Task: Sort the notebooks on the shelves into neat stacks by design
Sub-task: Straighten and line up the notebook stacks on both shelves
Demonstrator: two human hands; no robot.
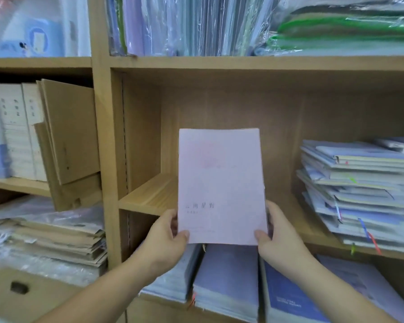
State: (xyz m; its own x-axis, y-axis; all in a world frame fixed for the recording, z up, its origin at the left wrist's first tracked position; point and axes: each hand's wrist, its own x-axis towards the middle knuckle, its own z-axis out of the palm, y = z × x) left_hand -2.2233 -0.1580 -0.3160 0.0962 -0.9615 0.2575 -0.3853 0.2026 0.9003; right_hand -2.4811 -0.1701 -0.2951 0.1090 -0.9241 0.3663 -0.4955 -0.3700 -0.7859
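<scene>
Two bare forearms reach up from the bottom of the view. The left hand (170, 236) pinches the lower left corner of a pale pink notebook (219, 183), thumb on the front cover. The right hand (278, 234) pinches the lower right corner the same way. The hands are apart, one on each side of the notebook. It is held upright with its cover facing the viewer, in front of the middle compartment of a wooden bookcase (103, 136). The cover has a faint pink mark near the top and small dark lettering low down, too blurred to read.

Just below the hands, on the lower shelf, sit neat stacks of notebooks side by side: a lilac stack (226, 283) and a dark blue stack (287, 297) to its right.

Behind the pink notebook, the middle shelf board (149, 197) shows bare wood at its left end. At its right end lies an untidy pile of pale blue notebooks (364, 194), edges sticking out at different angles.

In the left compartment, flat cardboard sheets (70, 129) lean beside white upright books (16, 127).

On the top shelf stand plastic-wrapped folders (196, 24).
</scene>
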